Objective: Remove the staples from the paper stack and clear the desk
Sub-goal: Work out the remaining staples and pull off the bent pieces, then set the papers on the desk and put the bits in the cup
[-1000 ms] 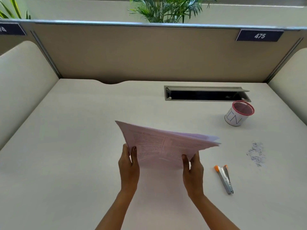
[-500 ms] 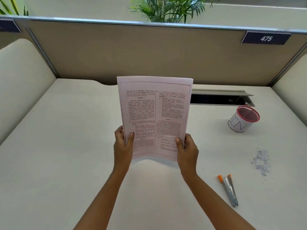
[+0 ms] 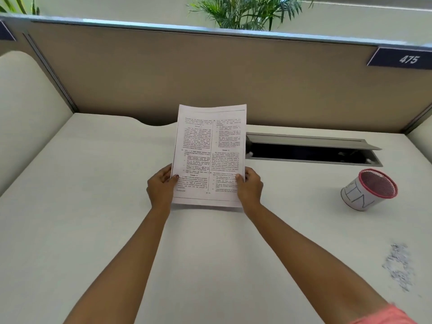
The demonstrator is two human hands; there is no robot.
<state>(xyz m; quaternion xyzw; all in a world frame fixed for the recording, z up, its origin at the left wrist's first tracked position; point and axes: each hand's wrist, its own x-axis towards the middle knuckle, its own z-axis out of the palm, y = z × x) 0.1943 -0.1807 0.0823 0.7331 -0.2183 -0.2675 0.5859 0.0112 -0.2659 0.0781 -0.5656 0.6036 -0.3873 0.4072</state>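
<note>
Big pale desk (image 3: 93, 230), wall behind. Paper stack (image 3: 209, 155) standing upright over the desk's middle, far from the cup (image 3: 368, 190). Left hand (image 3: 161, 187) and right hand (image 3: 250, 185) closed on its lower side edges. Small grey pile of staples (image 3: 398, 267) at right.

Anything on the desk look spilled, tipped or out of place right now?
Yes. A loose scatter of pulled staples lies on the desk at the right, not in the red-rimmed cup, which leans rather than standing upright. The cable hatch is open. Both hands hold the paper stack upright, and it looks tidy.
</note>
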